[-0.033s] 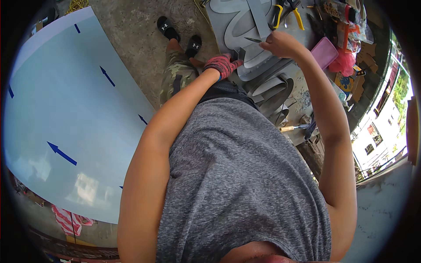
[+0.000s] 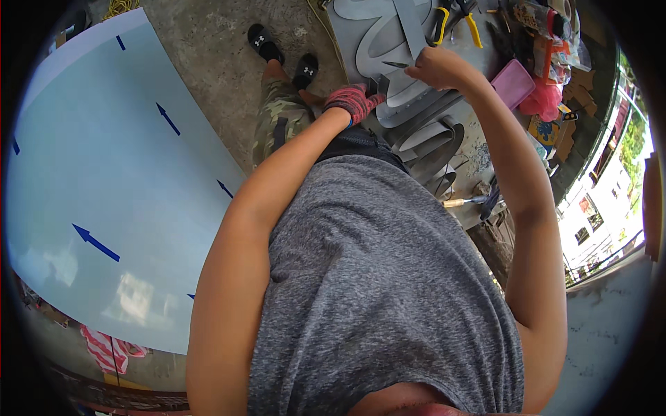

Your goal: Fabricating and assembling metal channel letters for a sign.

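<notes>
The right hand [image 2: 438, 68] is holding a pointed tool [image 2: 396, 64], its bare fingers pinching the near end while the dark tip is pointing left over the grey metal shape [image 2: 399, 101]. The shape is lying on the worktop [image 2: 479, 121], in front of the person's waist and between the two hands. The left hand [image 2: 352, 102], in a red and black glove, is resting at the shape's left edge; its thumb is reaching toward the metal, but whether the fingers are gripping it I cannot tell.

A straight strip [image 2: 411, 28] is lying beyond the right hand, and curved strips [image 2: 451, 139] are sitting nearer the body. Yellow-handled pliers [image 2: 474, 31] are lying at the far side, with a pink tray [image 2: 513, 83] standing right of the right hand, just beside a pink bag [image 2: 541, 102]. A wooden-handled tool [image 2: 454, 203] is lying near the worktop's close edge.
</notes>
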### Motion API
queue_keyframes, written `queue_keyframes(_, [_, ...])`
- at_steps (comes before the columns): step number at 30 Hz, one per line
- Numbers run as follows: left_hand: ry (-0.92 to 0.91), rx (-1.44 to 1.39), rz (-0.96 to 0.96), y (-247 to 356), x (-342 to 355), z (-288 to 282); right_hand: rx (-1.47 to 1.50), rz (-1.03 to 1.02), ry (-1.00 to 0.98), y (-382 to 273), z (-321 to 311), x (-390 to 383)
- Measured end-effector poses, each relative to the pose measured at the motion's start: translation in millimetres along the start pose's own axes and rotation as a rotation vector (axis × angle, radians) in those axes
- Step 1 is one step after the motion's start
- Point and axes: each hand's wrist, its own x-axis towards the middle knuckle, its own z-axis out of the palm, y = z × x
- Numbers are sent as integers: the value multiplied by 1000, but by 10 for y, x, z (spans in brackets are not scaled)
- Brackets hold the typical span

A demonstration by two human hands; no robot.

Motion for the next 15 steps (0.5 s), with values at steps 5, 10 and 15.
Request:
queue_keyframes(5, [-36,-73,69,-47,32,31,-201,198,-339,-459,-99,300])
queue_keyframes(10, [-48,-77,68,-16,29,-28,-149,310,-509,-525,-71,508])
queue_keyframes(15, [-32,-137,167,-24,55,-27,-152,318,-522,-510,-13,599])
